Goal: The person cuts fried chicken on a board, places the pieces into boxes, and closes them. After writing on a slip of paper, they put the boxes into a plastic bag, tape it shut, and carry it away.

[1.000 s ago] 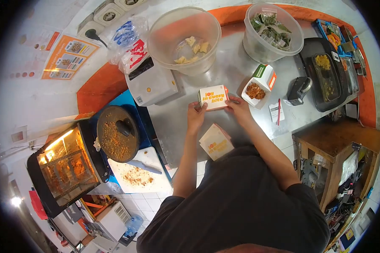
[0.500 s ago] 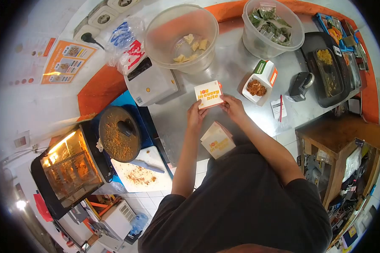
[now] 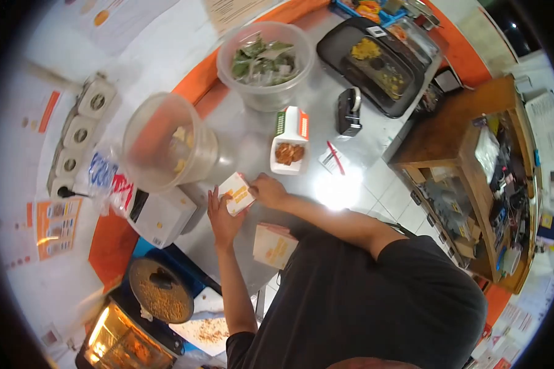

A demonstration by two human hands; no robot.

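A small white cardboard food box (image 3: pixel 236 194) with orange lettering is held over the steel table. My left hand (image 3: pixel 223 216) grips it from the left and below, fingers around its side. At its right edge my right hand (image 3: pixel 266 190) is closed, fingertips on the cardboard; part of those fingers is hidden. Close to my body lies a stack of similar printed cartons (image 3: pixel 273 245). Beyond my right hand stands an open white carton (image 3: pixel 294 127) with browned fried pieces (image 3: pixel 289 154) inside.
Behind are a clear tub (image 3: pixel 160 144) with pale pieces and another tub (image 3: pixel 266 67) with bagged green leaves. A tape dispenser (image 3: pixel 349 112), red pen (image 3: pixel 335 157) and black tray (image 3: pixel 375 64) stand right. A white printer-like device (image 3: pixel 163 215) and lit glass-fronted oven (image 3: pixel 126 338) are left.
My view has turned to the right, so the scene appears shifted and rotated. The box is now tilted, and my right hand has closed up at its right edge.
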